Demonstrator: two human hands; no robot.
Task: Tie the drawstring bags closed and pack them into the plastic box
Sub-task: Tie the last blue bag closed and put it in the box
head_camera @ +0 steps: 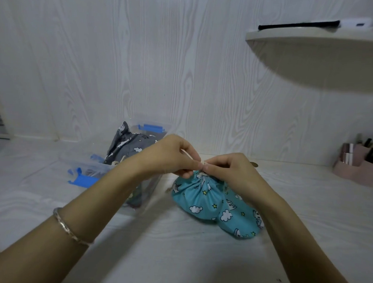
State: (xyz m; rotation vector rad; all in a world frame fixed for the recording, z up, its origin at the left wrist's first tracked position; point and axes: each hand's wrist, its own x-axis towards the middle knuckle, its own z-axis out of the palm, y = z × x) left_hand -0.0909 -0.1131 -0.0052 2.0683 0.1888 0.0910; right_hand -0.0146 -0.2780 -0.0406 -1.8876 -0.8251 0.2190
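Left hand (172,156) and right hand (230,171) pinch the pale cord (203,162) atop a teal cloud-print cloth bag (211,203), not yet packed; 1 grey printed bag (128,145) sits in the clear plastic box (89,166).

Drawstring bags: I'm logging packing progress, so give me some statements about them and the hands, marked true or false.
1. The teal bag lies on the table, outside the plastic box. True.
2. The left hand and the right hand both pinch the drawstring at the teal bag's gathered neck. True.
3. The grey bag lies on the table beside the plastic box. False: it sits inside it.
4. The plastic box is closed by a lid. False: its top is open and the grey bag pokes above the rim.
5. The bracelet is on the right arm. False: it is on the left arm.
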